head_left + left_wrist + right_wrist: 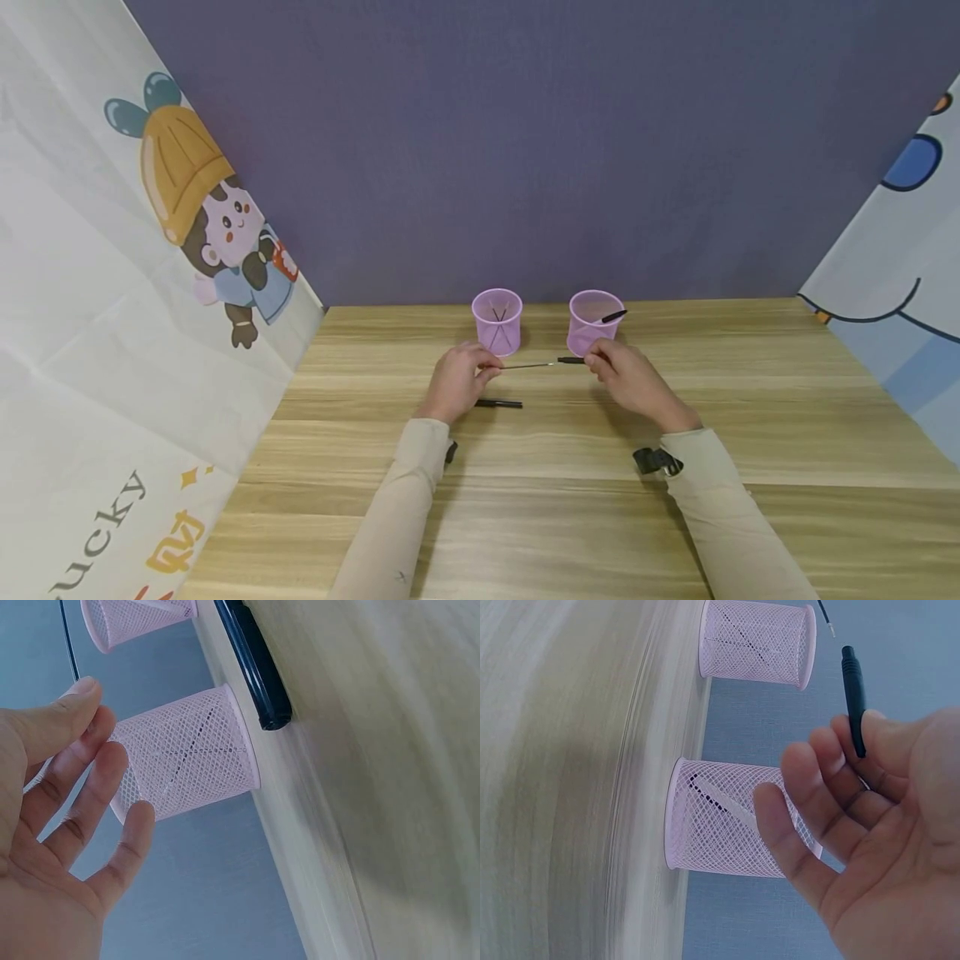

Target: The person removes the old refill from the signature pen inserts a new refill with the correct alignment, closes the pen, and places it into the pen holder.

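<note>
My left hand [459, 377] pinches a thin dark pen refill [527, 366] between thumb and fingertips, its pale tip pointing right. My right hand [628, 379] pinches a short black pen piece [853, 694] between thumb and index finger, the other fingers spread loosely. The refill's tip [832, 630] faces the narrow end of this piece across a small gap. Both hands are above the table, just in front of two pink mesh cups. Below the left hand, a black pen barrel [500, 404] lies on the wood, its left part covered by the hand.
The left pink mesh cup [487, 329] holds thin dark sticks that cross. In the right pink mesh cup [579, 333] a black pen [613, 317] leans over the rim. A dark wall panel [555, 167] rises behind the wooden table [555, 517], with printed white sheets at both sides.
</note>
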`<state>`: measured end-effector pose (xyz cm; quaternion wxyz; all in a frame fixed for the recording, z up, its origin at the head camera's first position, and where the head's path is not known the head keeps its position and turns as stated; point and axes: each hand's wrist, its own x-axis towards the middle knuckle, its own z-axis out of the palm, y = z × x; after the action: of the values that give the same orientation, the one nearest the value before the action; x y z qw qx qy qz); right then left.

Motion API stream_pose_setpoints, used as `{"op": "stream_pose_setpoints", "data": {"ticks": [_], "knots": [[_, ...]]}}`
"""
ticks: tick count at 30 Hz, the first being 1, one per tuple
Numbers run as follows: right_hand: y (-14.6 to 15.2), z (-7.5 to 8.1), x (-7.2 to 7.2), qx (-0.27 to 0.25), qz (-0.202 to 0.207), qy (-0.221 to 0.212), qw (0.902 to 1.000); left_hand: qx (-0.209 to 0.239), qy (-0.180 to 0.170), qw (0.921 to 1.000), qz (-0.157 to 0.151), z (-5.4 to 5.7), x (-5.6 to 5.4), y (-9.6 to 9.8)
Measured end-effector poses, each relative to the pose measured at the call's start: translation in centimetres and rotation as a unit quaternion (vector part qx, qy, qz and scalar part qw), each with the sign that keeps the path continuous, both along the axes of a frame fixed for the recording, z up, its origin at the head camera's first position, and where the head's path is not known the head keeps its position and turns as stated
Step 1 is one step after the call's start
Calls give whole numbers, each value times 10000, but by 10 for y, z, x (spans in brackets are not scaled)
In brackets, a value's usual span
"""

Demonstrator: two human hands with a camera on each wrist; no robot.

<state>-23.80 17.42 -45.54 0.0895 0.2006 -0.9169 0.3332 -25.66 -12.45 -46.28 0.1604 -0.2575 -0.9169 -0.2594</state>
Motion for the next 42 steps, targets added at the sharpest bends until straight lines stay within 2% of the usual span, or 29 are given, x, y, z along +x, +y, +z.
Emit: {"op": "stream_pose_setpoints", "data": {"ticks": [17,25,33,42], "knots": [[-1,0,1,-89,137,220,9996,-179,-38,9997,153,-3,0,-3],[-1,-1,1,-77,172,95,9998,-358,143,9989,276,-6,-1,-4],[-3,1,1,-81,124,-143,9998,-498,49,9979,405,-9,-2,-5],[-3,1,2,-131,145,-169,9997,-795,-61,9950,595,-12,-5,-6]]}}
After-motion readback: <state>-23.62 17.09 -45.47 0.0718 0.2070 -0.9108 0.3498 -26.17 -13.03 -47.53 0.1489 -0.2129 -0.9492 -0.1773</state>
